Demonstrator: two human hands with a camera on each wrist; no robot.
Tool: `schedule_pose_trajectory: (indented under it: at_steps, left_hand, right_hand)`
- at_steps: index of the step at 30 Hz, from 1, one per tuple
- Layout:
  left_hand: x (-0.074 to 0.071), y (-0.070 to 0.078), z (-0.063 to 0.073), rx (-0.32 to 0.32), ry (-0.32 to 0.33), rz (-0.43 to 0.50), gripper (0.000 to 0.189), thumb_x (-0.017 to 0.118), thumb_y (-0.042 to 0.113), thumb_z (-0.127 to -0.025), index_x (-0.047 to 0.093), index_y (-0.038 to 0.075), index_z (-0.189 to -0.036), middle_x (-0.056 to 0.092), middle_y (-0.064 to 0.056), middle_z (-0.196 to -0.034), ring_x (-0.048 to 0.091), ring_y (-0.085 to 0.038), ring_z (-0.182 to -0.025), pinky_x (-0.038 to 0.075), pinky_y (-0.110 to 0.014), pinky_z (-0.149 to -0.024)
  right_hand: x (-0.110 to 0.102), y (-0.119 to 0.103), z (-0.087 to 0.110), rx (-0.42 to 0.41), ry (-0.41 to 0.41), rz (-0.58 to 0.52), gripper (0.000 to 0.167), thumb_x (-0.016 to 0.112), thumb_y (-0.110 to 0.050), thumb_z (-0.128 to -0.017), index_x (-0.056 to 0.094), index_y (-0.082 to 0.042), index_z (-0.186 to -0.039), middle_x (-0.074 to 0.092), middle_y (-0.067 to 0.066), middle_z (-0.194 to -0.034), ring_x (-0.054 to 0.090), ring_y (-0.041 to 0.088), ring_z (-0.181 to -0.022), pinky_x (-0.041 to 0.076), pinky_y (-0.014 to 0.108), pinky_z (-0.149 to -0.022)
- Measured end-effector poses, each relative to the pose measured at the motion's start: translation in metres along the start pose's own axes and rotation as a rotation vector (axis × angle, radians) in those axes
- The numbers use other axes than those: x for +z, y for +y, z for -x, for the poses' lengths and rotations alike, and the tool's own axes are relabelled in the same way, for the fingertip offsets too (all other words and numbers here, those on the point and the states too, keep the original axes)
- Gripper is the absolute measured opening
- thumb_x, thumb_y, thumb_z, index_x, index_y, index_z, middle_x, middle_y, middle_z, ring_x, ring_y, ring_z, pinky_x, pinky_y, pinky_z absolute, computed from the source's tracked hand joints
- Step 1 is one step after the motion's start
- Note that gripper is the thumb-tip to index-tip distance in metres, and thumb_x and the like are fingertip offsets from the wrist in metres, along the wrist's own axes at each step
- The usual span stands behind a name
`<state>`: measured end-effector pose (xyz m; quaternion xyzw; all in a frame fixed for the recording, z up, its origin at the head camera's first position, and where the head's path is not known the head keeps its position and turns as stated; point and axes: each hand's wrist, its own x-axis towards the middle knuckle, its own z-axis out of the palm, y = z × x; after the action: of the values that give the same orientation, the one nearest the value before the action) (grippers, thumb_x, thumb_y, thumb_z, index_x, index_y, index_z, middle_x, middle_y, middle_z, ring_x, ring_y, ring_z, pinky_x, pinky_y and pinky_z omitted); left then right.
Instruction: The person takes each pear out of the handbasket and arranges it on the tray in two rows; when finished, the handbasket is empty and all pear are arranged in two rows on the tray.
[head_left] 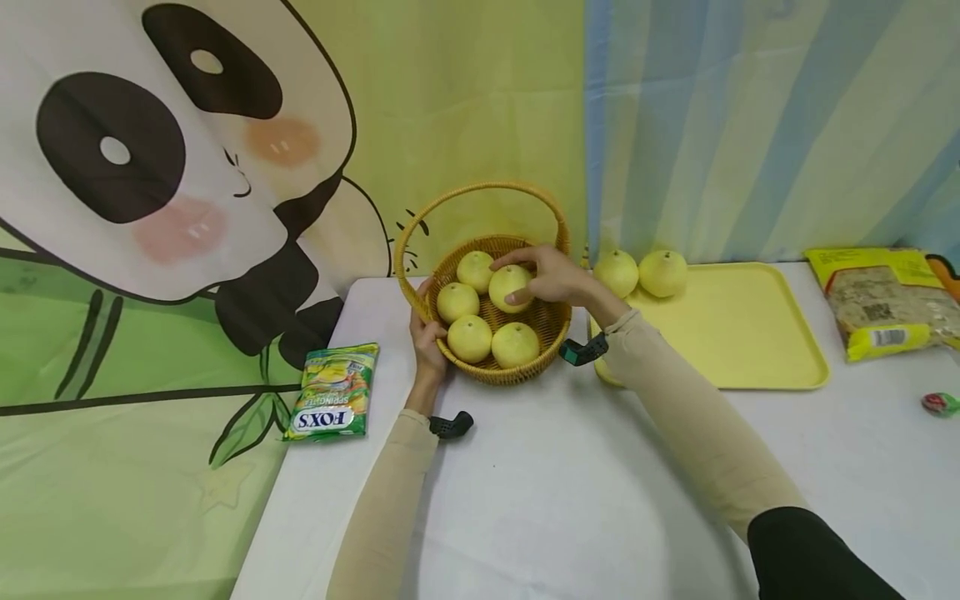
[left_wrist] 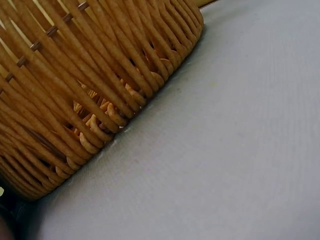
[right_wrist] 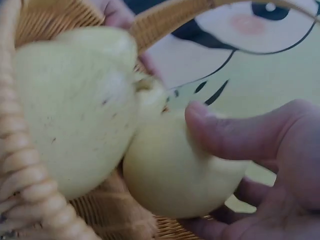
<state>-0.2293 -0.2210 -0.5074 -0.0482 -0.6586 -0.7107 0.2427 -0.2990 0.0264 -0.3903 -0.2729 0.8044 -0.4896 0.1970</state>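
Note:
A wicker basket (head_left: 504,375) with a tall hoop handle stands on the table, with several pale yellow pears (head_left: 469,338) inside. My left hand (head_left: 429,337) grips the basket's left side, thumb at the front and fingers partly hidden behind the rim. Over the basket's right half, my right hand (head_left: 551,275) holds one pear (head_left: 508,290) between thumb and fingers. In the right wrist view the thumb lies across this pear (right_wrist: 175,170), beside a larger-looking speckled pear (right_wrist: 75,115). The left wrist view shows the woven basket wall (left_wrist: 90,75) down at the white cloth.
A yellow tray (head_left: 735,325) lies to the right, with two pears (head_left: 663,273) at its back left corner and another partly hidden by my right forearm. A green candy bag (head_left: 333,392) lies left, a yellow food packet (head_left: 888,300) far right, near a small wrapped candy (head_left: 940,405).

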Motion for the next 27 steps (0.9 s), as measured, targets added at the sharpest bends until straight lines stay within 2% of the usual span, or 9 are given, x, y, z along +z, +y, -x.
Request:
schedule_pose_trajectory:
  at_steps: [4, 5, 7, 8, 11, 14, 15, 22, 27]
  left_hand:
    - [-0.001, 0.002, -0.002, 0.008, 0.0, -0.005, 0.093, 0.037, 0.001, -0.067, 0.044, 0.006, -0.159, 0.044, -0.011, -0.165, 0.042, -0.03, -0.15, 0.031, -0.035, -0.12]
    - [-0.002, 0.002, -0.002, 0.009, 0.002, -0.012, 0.093, 0.037, 0.001, -0.067, 0.044, 0.006, -0.159, 0.044, -0.011, -0.164, 0.042, -0.03, -0.149, 0.031, -0.035, -0.12]
    - [-0.002, 0.002, -0.001, 0.007, 0.005, -0.023, 0.093, 0.037, 0.002, -0.067, 0.044, 0.006, -0.159, 0.044, -0.012, -0.164, 0.042, -0.03, -0.149, 0.031, -0.034, -0.12]
    - [-0.002, 0.002, -0.001, 0.007, 0.006, -0.025, 0.092, 0.037, 0.002, -0.067, 0.044, 0.005, -0.159, 0.044, -0.013, -0.164, 0.042, -0.03, -0.15, 0.031, -0.034, -0.12]
    - [-0.003, 0.001, 0.0, -0.003, 0.003, -0.012, 0.091, 0.037, 0.002, -0.068, 0.044, 0.005, -0.159, 0.044, -0.013, -0.164, 0.041, -0.029, -0.15, 0.031, -0.034, -0.12]
    - [-0.003, 0.001, 0.0, -0.004, 0.001, -0.004, 0.092, 0.037, 0.002, -0.068, 0.044, 0.006, -0.159, 0.043, -0.013, -0.164, 0.041, -0.028, -0.15, 0.03, -0.034, -0.121]
    - [-0.004, 0.001, 0.0, -0.002, 0.002, -0.004, 0.091, 0.037, 0.002, -0.068, 0.044, 0.006, -0.159, 0.044, -0.014, -0.164, 0.041, -0.029, -0.15, 0.03, -0.034, -0.121]
    - [-0.006, 0.005, -0.001, 0.001, 0.011, 0.025, 0.092, 0.037, 0.001, -0.068, 0.044, 0.004, -0.159, 0.043, -0.016, -0.164, 0.041, -0.03, -0.149, 0.031, -0.033, -0.118]
    - [-0.008, 0.006, -0.003, -0.017, 0.012, 0.031, 0.095, 0.035, 0.001, -0.065, 0.042, 0.005, -0.16, 0.042, -0.01, -0.166, 0.041, -0.025, -0.15, 0.032, -0.032, -0.119]
  right_hand:
    - [-0.009, -0.008, 0.018, -0.11, -0.002, -0.002, 0.058, 0.086, -0.011, -0.087, 0.069, -0.013, -0.142, 0.063, 0.008, -0.15, 0.057, 0.025, -0.134, 0.047, 0.044, -0.106]
    - [-0.011, -0.009, 0.023, -0.131, -0.001, -0.007, 0.057, 0.087, -0.011, -0.086, 0.07, -0.013, -0.141, 0.065, 0.007, -0.148, 0.059, 0.022, -0.127, 0.049, 0.042, -0.102]
    - [-0.017, -0.009, 0.033, -0.165, 0.004, -0.017, 0.057, 0.088, -0.011, -0.085, 0.072, -0.015, -0.139, 0.069, 0.006, -0.142, 0.06, 0.021, -0.101, 0.049, 0.038, -0.088]
    - [-0.019, -0.009, 0.039, -0.176, 0.007, -0.024, 0.057, 0.089, -0.011, -0.084, 0.073, -0.016, -0.138, 0.07, 0.004, -0.141, 0.059, 0.019, -0.099, 0.049, 0.038, -0.087]
    - [-0.028, -0.006, 0.059, -0.193, 0.024, -0.05, 0.057, 0.09, -0.008, -0.082, 0.074, -0.016, -0.137, 0.071, 0.004, -0.141, 0.06, 0.019, -0.107, 0.051, 0.044, -0.098]
    - [-0.037, 0.002, 0.079, -0.175, 0.07, -0.082, 0.058, 0.089, -0.004, -0.081, 0.074, -0.014, -0.136, 0.068, 0.005, -0.145, 0.054, 0.019, -0.141, 0.043, 0.057, -0.117]
    - [-0.04, 0.006, 0.087, -0.158, 0.091, -0.091, 0.058, 0.089, -0.004, -0.081, 0.074, -0.013, -0.136, 0.068, 0.006, -0.145, 0.051, 0.02, -0.145, 0.04, 0.058, -0.119]
    - [-0.073, 0.033, 0.133, -0.031, 0.272, -0.121, 0.061, 0.09, -0.002, -0.08, 0.072, -0.01, -0.138, 0.069, 0.002, -0.144, 0.048, 0.018, -0.149, 0.041, 0.052, -0.119]
    - [-0.1, 0.055, 0.162, 0.056, 0.364, -0.064, 0.062, 0.088, -0.008, -0.085, 0.068, -0.013, -0.144, 0.068, -0.006, -0.146, 0.045, 0.02, -0.15, 0.046, 0.039, -0.115]
